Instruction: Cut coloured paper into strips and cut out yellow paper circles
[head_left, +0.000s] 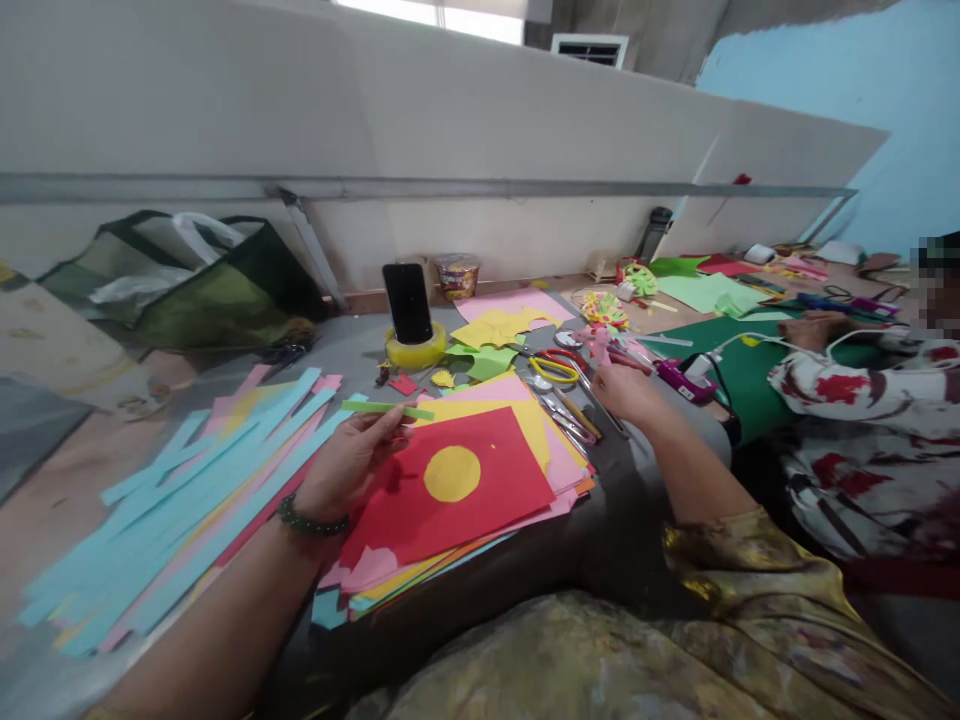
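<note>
My left hand [367, 445] pinches a narrow green paper strip [411, 411] above the left edge of a red paper sheet [487, 505]. A yellow paper circle [452, 473] lies on the red sheet, which tops a stack of coloured papers. My right hand [624, 390] is at the tools to the right of the stack, its fingers curled down; what they grip is hidden. Close to it are a long metal tool [611, 415], scissors with yellow handles [555, 369], red-handled scissors [564, 357] and a pink object [595, 343].
Blue and pink paper strips [217, 480] lie at left. A phone [407, 303] leans upright by a yellow tape roll [417, 347], near a snack cup [456, 277]. Purple power strip [684, 380] sits at right. Beyond it, a co-worker's arm [817, 370] rests over green paper. Green bag [217, 285] stands back left.
</note>
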